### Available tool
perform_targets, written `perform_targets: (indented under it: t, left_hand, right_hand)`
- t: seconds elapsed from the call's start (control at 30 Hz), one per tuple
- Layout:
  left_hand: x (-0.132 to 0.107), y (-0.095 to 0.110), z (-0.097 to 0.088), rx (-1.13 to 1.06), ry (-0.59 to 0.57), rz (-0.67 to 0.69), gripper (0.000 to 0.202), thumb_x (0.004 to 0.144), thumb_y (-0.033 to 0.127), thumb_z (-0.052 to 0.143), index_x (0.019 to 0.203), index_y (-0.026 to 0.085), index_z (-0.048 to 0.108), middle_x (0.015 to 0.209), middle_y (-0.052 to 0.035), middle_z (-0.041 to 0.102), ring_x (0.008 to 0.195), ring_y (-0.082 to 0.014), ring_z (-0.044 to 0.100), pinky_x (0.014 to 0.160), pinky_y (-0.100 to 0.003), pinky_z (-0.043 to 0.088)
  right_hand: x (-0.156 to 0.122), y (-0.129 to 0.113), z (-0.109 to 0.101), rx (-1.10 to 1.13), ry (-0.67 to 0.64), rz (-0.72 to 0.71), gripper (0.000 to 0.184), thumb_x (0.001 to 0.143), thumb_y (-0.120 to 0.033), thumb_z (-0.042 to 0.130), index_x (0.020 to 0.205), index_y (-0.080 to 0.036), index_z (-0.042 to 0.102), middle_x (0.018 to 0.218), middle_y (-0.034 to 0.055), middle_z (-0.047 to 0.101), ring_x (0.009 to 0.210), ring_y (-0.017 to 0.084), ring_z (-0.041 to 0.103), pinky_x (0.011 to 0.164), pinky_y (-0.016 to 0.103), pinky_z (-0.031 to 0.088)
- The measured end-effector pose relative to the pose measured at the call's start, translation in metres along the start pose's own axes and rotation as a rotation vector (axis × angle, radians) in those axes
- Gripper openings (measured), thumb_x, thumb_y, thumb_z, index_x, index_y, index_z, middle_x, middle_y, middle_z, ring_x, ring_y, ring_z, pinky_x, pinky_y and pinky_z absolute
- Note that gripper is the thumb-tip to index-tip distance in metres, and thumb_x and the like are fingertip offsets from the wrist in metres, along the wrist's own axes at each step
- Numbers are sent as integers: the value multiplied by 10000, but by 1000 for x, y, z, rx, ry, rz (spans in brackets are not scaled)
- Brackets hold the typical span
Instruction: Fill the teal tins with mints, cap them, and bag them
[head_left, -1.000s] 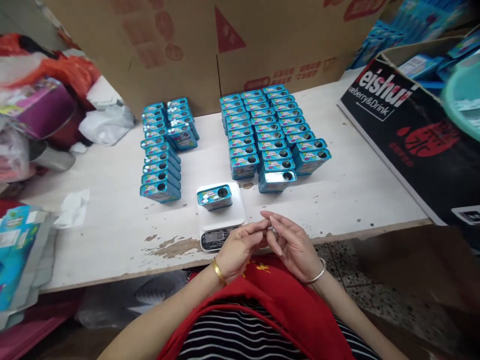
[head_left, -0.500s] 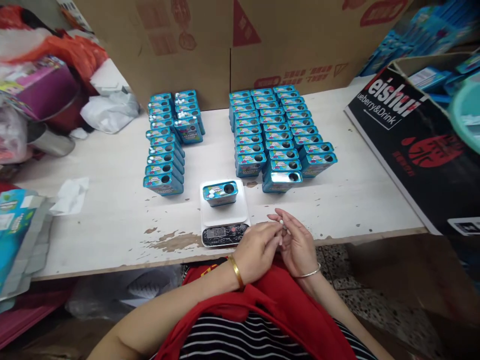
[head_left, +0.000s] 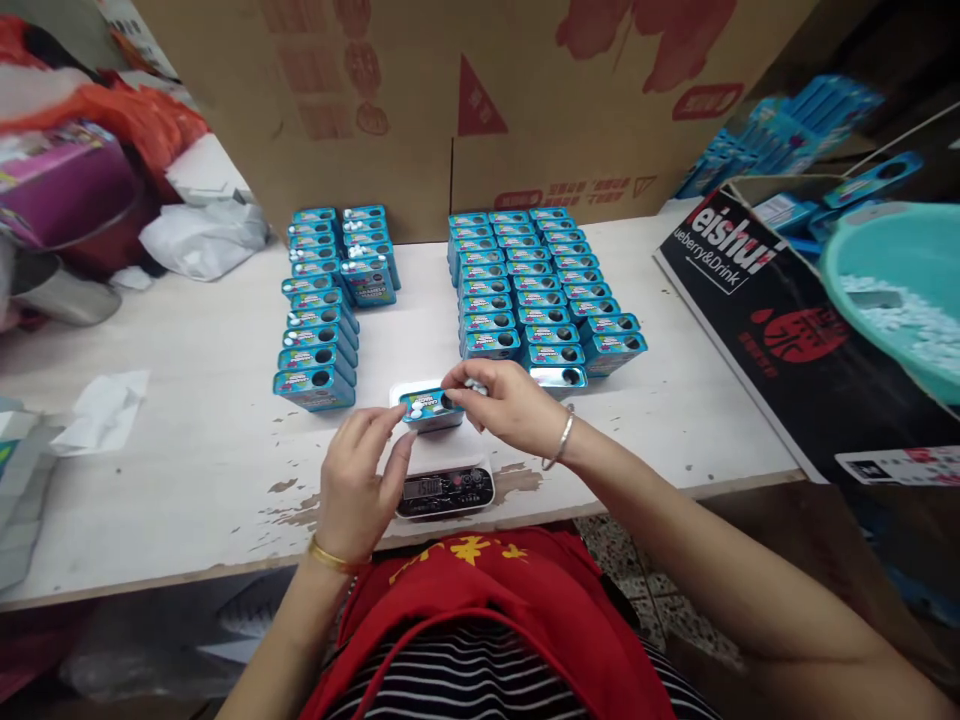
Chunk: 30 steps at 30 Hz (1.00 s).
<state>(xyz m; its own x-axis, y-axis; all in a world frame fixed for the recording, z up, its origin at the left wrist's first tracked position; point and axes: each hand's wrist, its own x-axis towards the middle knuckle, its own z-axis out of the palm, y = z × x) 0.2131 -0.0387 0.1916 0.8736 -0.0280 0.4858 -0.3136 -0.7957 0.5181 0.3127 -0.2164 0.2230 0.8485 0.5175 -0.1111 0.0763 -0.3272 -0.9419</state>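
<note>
A blue candy tin [head_left: 435, 420] stands upright on a small white kitchen scale [head_left: 394, 455]. A few white candies [head_left: 416, 410] lie on its lid, and its round hole is partly hidden by my fingers. My right hand [head_left: 510, 405] is over the tin's right end, fingers closed on small white candies [head_left: 475, 386]. At the left end is my left hand [head_left: 360, 480], thumb and fingers apart with nothing in them; its fingertips are close to the lid, and I cannot tell whether they touch. The scale's display [head_left: 422, 487] appears to read 1500.
Rows of blue tins [head_left: 315, 385] stand at left, some with candies on their lids; a larger block of tins [head_left: 491, 345] stands at right. A big cardboard box [head_left: 412, 180] closes off the back. Far right, a turquoise basin [head_left: 847, 230] of white candies sits by a black carton [head_left: 750, 300].
My hands have parted from each other in front of the scale and moved up to the tin on it, the right one carrying white candies. The view has swung right, showing more of the basin.
</note>
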Motion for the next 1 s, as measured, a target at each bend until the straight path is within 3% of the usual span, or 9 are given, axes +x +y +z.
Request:
perform_targets:
  t: [0.1,0.3,0.43,0.6,0.83,1.0]
  left_hand:
    - [3,-10,5,-24,-12,-20,233,911,237,558,1133,180,598,971,-70,610,892,-196,589,791,-343,483]
    - [2,-13,10,-77,14,-44,221,912,227,553,1122,177,602,969,-68,601,898,-193,584,801,-339,479]
    - [2,-17,11,-18,12,13,247,898,227,575,1137,170,601,985,-79,592,915,-204,560,815,-358,465]
    - [3,-19,12,114,6,57,234,874,224,609,1100,171,641,1035,-94,593,871,-208,518,792,-371,418]
    - [11,-14,11,211,-22,24,156,881,251,614,1014,205,681,939,-59,604,821,-198,502,723,-354,311]
    - [27,-6,10,231,-138,49,98,905,251,583,915,221,675,832,-18,620,792,-188,521,721,-358,275]
  right_hand:
    - [15,-2,7,-163,-13,-50,74,817,-96,578,792,-135,636,588,-43,548,519,69,477,552,219,375]
    - [18,2,13,-151,-91,-26,69,806,-107,615,866,-120,648,737,-10,615,509,62,509,574,238,416]
    - [14,-1,10,-189,-58,-103,101,834,-103,576,900,-126,648,855,29,635,599,77,543,603,239,441]
    - [11,2,3,-190,-3,-188,156,889,-132,499,888,-151,654,851,40,622,735,115,569,653,251,457]
    - [5,33,4,-9,127,-82,197,900,-210,491,1025,-162,635,1022,73,608,605,78,536,605,270,477]
    - [3,35,8,157,118,7,229,893,-216,500,1086,-154,607,923,44,641,560,71,530,586,256,468]
